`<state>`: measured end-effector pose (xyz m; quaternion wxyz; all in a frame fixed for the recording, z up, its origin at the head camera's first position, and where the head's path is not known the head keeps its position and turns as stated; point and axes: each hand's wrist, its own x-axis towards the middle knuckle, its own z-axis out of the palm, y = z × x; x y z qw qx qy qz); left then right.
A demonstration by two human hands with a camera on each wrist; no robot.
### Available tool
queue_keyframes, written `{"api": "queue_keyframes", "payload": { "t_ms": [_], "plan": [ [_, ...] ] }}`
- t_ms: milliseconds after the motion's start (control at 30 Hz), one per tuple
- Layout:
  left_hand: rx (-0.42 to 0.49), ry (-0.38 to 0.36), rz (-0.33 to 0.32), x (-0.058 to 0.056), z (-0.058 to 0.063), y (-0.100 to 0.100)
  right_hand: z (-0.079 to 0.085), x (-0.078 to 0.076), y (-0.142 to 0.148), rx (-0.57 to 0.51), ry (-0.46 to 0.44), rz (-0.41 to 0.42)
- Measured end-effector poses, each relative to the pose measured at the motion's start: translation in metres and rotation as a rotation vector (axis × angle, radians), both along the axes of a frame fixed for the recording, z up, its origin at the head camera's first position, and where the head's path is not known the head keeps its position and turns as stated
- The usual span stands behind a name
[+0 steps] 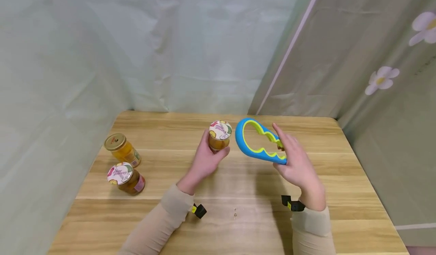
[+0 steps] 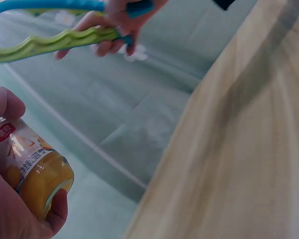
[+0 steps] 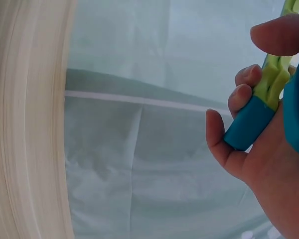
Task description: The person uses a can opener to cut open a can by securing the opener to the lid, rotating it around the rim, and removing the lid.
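My left grip (image 1: pixel 207 155) is curled round a small jar (image 1: pixel 219 143), thumb to one side of the glass and fingers to the other, with the patterned lid (image 1: pixel 220 130) facing up and left bare. From my left wrist I see its label and the yellow-orange contents, a fingertip bent in at the bottom edge, and the hanging sheet (image 2: pixel 154 114) behind the glass, so I have it up off the wood. My right grip (image 1: pixel 297 163) is wrapped about the handle end of a blue opener (image 1: pixel 261 155) lined with wavy lime green; from the right wrist, my fingers curl over one leg near its blue tip. The opener hangs above the surface (image 1: pixel 252 228), its rounded loop pointing at the jar, near it but not touching. Off to my left, well apart from both grips, two more jars stand close together near the edge: one with a gold lid (image 1: pixel 116 141), farther from me, and one with a patterned lid like mine (image 1: pixel 120 173), nearer. A few tiny specks (image 1: pixel 235 214) lie on the wood between my sleeves (image 1: pixel 313 224).
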<state>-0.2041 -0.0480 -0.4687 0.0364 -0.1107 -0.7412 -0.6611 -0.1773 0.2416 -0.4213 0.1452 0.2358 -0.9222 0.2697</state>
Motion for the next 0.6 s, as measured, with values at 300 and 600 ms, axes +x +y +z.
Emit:
{"api": "queue_keyframes", "payload": {
  "t_ms": [300,600],
  "plan": [
    [-0.078,0.156,-0.051,0.006,-0.008,0.012,0.0,0.0,-0.012,0.086,0.022,0.007],
    [-0.048,0.177,-0.148,0.019,0.002,0.022,0.003,0.008,-0.021,0.193,0.016,-0.036]
  ]
}}
